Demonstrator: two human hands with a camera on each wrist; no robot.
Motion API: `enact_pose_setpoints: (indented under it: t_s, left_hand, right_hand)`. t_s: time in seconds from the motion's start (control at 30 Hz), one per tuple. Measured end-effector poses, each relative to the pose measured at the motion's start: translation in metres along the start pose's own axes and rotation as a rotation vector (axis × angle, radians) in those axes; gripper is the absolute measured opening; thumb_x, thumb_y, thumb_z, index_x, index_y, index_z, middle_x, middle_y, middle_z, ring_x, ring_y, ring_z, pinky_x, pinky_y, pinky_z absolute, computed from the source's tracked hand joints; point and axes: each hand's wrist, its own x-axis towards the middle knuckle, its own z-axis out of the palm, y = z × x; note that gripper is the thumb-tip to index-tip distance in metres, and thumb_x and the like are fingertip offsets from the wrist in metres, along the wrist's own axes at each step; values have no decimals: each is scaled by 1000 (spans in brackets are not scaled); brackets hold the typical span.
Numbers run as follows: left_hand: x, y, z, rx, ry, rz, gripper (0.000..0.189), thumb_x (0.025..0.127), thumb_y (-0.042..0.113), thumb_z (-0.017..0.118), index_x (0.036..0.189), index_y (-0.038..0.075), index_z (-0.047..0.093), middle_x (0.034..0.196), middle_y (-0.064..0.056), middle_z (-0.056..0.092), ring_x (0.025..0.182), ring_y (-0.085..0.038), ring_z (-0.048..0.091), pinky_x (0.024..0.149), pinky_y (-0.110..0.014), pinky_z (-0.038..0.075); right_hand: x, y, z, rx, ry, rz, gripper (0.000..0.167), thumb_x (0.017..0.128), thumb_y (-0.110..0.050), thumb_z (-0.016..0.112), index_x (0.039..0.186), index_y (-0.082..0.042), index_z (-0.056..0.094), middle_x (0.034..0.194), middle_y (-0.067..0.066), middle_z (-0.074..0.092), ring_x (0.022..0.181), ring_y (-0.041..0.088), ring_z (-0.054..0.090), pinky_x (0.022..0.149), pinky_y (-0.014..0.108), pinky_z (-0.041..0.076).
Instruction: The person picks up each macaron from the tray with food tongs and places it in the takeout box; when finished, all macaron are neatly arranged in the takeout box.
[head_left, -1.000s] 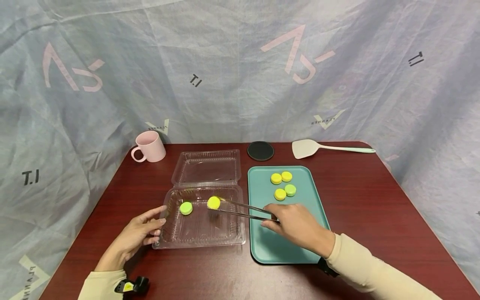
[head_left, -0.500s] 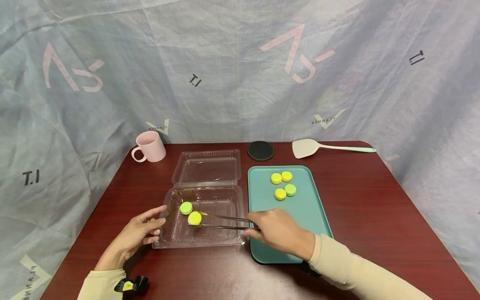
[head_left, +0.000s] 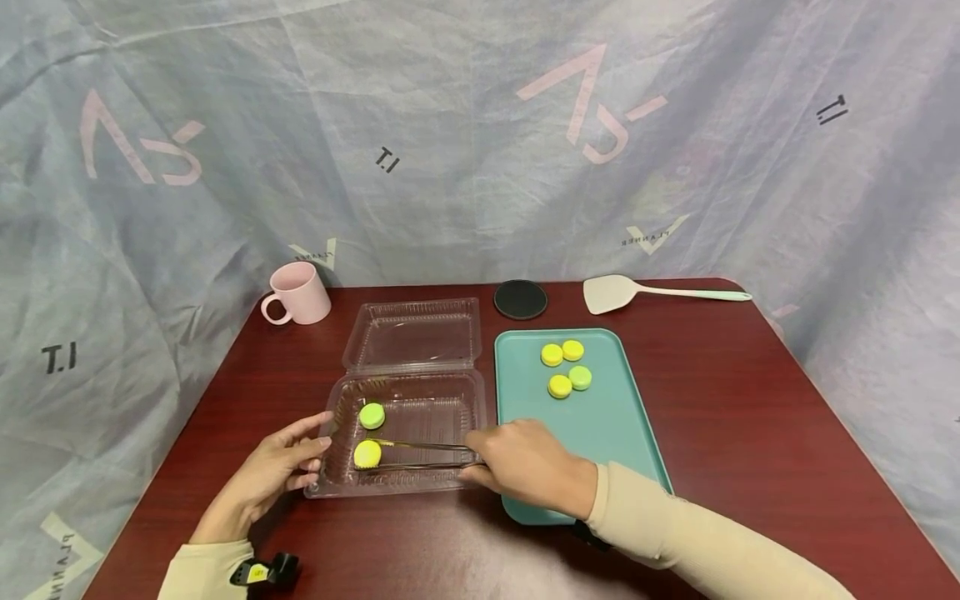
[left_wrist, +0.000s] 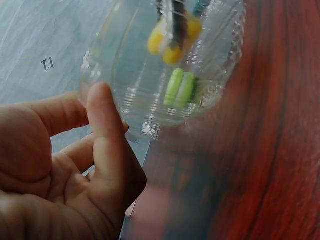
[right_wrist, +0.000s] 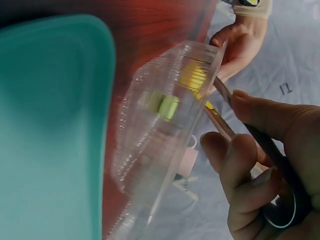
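In the head view my right hand (head_left: 525,467) grips metal tongs (head_left: 427,454). Their tips hold a yellow macaron (head_left: 367,454) at the front left of a clear plastic container (head_left: 420,482). Just behind it, a green macaron (head_left: 372,416) lies in the container. My left hand (head_left: 277,467) pinches the container's left rim, thumb and fingers on either side of its edge in the left wrist view. In the right wrist view the tongs (right_wrist: 260,137) reach over the container's wall; the yellow macaron (right_wrist: 192,75) shows through the plastic.
A teal tray (head_left: 592,433) on the right bears yellow macarons (head_left: 559,387) and one green macaron (head_left: 580,378). The container's lid (head_left: 412,333) lies folded back. Along the rear stand a pink mug (head_left: 302,293), a black round coaster (head_left: 521,299) and a white spatula (head_left: 611,294).
My right hand has moved left and toward the near side, carrying the yellow macaron in the tongs from the container's middle to its front left. The left hand has stayed at the rim.
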Motion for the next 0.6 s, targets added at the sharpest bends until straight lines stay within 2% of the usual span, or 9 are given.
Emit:
enact_pose_setpoints:
  t_s: [0.33,0.6]
  left_hand:
    - [-1,0,0,-8,-19,-2,66,101,14,62,156,-2,29,77,1,50,67,-5,53,58,-20,54]
    - [0,0,-1,0,-17,12,65,101,14,61,155,-3,29,76,0,50,67,-6,52,58,-19,54]
  right_hand:
    - [9,-7,7,-70,-46,-16,35,89,-39,77,72,-18,55,58,-13,43,47,5,45,39,24,36]
    - [11,-9,9,-88,-35,-20,34,88,-40,77,73,-18,56,58,-12,43,47,6,47,38,24,36]
